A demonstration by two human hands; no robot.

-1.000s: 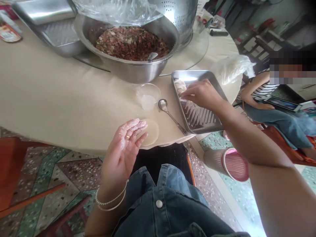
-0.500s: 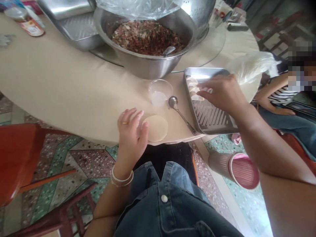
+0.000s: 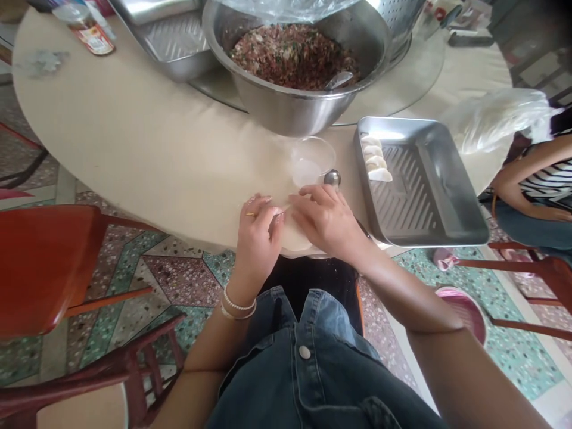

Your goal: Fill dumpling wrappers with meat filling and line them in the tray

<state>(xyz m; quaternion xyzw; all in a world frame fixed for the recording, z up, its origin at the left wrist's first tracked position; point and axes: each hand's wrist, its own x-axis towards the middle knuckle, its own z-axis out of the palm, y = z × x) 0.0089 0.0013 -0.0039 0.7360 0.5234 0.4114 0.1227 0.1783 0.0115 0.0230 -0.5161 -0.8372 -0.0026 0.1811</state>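
Note:
At the table's near edge a round, pale dumpling wrapper point(image 3: 295, 239) lies partly hidden under my fingers. My left hand point(image 3: 260, 235) has its thumb and forefinger closed at the wrapper's upper left rim. From the other side my right hand point(image 3: 328, 221) reaches over the wrapper, fingers bent and closed at the same rim. Just beyond the hands are a small clear bowl point(image 3: 319, 143) and a metal spoon point(image 3: 332, 177), its handle mostly covered by my right hand. Several folded dumplings point(image 3: 374, 158) stand in a row at the left side of a metal tray point(image 3: 456, 179).
A large steel bowl point(image 3: 286, 110) of minced filling stands beyond, with a utensil and plastic film in it. Farther left are another metal tray point(image 3: 179, 71) and a jar point(image 3: 92, 36). A plastic bag point(image 3: 500, 119) lies right, near a seated person's arm point(image 3: 527, 173).
My right hand has left the dumplings in the tray and come back left to the wrapper. My left hand has closed its fingers at the wrapper's rim. The camera view has shifted.

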